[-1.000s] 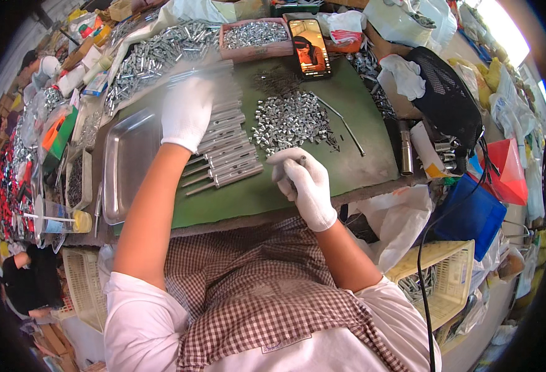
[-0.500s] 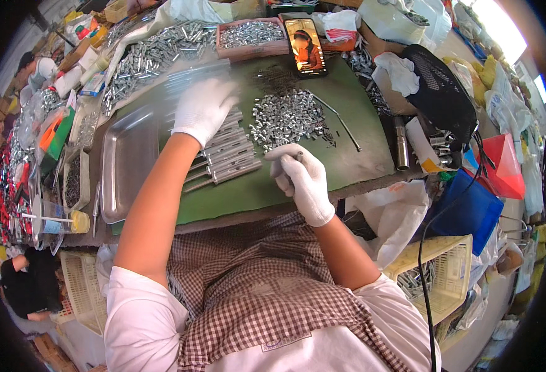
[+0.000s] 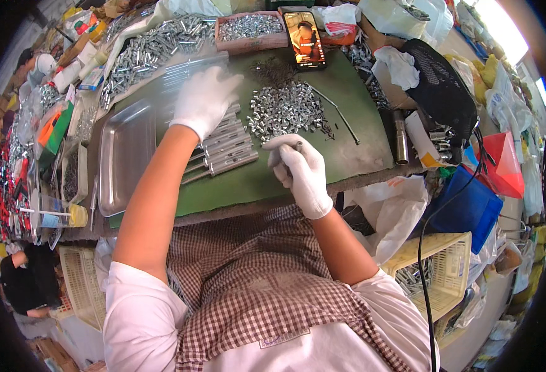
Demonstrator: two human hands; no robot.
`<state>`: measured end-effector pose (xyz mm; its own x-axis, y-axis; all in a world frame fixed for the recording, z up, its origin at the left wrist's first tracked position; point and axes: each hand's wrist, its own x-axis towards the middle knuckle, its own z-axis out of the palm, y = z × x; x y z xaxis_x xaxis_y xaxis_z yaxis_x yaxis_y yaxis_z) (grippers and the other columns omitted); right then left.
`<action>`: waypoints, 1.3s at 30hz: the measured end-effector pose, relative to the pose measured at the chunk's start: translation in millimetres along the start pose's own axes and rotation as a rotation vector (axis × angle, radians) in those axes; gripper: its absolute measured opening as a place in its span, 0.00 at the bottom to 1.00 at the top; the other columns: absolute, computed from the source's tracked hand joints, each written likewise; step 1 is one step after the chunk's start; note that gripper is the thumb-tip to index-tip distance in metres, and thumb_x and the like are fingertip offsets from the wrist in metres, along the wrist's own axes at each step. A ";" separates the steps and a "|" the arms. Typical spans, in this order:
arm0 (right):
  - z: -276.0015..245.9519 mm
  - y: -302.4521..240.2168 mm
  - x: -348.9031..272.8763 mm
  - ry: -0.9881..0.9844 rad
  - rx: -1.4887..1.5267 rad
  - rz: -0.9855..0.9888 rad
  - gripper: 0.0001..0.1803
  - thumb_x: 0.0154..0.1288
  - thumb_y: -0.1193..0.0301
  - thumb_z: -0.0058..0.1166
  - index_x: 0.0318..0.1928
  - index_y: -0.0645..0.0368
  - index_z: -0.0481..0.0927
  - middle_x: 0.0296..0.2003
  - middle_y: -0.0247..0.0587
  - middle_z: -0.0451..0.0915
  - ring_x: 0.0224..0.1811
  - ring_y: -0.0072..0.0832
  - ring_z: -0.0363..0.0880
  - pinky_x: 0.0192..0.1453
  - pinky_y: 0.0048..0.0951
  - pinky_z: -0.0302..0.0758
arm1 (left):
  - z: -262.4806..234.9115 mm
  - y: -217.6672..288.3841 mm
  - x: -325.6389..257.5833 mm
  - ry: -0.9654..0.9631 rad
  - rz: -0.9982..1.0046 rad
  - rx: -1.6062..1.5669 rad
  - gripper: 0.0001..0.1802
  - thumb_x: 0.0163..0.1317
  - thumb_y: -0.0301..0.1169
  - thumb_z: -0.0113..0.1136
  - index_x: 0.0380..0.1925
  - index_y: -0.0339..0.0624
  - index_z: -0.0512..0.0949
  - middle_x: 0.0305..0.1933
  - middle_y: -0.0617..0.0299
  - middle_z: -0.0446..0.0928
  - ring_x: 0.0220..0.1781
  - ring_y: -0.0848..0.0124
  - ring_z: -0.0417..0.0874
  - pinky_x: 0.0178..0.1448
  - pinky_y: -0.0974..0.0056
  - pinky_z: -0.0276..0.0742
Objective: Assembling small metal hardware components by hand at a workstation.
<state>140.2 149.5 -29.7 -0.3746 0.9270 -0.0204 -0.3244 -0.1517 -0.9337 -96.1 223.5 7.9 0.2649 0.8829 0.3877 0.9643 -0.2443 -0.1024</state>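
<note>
Tubes (image 3: pixel 229 145): probably stiff, slick, light; best held mid-length. Left hand (image 3: pixel 206 99) over them, fingers too blurred to tell; right hand (image 3: pixel 303 170) fingers pinch rod (image 3: pixel 298 146).

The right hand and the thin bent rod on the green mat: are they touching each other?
Apart: the head view plainly shows bare green mat between the right hand and the thin bent rod.

head cam, left of a fisheye pair: looks steeply down over the apron (image 3: pixel 242 297) onto the green work surface (image 3: pixel 366 130), close above left hand (image 3: pixel 205 99) and right hand (image 3: pixel 303 172).
</note>
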 end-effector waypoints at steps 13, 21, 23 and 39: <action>-9.0 6.6 3.0 0.103 0.177 -0.107 0.18 0.77 0.67 0.40 0.53 0.64 0.80 0.34 0.38 0.80 0.22 0.17 0.68 0.23 0.18 0.62 | -33.5 89.6 -112.1 0.035 -0.173 -0.308 0.11 0.56 0.31 0.70 0.39 0.43 0.84 0.42 0.59 0.81 0.45 0.54 0.81 0.51 0.53 0.77; -16.0 -18.6 -27.8 0.127 0.018 -0.027 0.17 0.78 0.70 0.41 0.53 0.64 0.82 0.35 0.34 0.80 0.25 0.12 0.67 0.26 0.15 0.61 | -27.4 83.0 -118.7 0.104 -0.124 -0.307 0.12 0.55 0.31 0.71 0.38 0.42 0.81 0.44 0.56 0.81 0.47 0.52 0.81 0.52 0.52 0.76; -13.2 -28.4 -37.2 0.098 -0.225 0.105 0.18 0.80 0.69 0.43 0.59 0.64 0.81 0.40 0.35 0.83 0.27 0.12 0.71 0.28 0.16 0.67 | -24.9 74.1 -130.0 0.168 -0.097 -0.526 0.13 0.58 0.30 0.70 0.42 0.42 0.80 0.44 0.55 0.82 0.49 0.51 0.83 0.51 0.53 0.77; -6.5 -19.1 -35.7 -0.012 -0.530 0.169 0.13 0.77 0.68 0.53 0.49 0.66 0.83 0.28 0.32 0.81 0.26 0.16 0.75 0.34 0.21 0.72 | -60.5 88.6 -121.0 -0.037 -0.008 -0.461 0.24 0.58 0.35 0.71 0.56 0.49 0.83 0.34 0.61 0.80 0.37 0.60 0.84 0.43 0.58 0.80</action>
<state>165.4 121.6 -13.5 -0.3941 0.9005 -0.1840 0.2207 -0.1017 -0.9700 -43.0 70.7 7.4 0.2659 0.8971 0.3529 0.8657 -0.3833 0.3220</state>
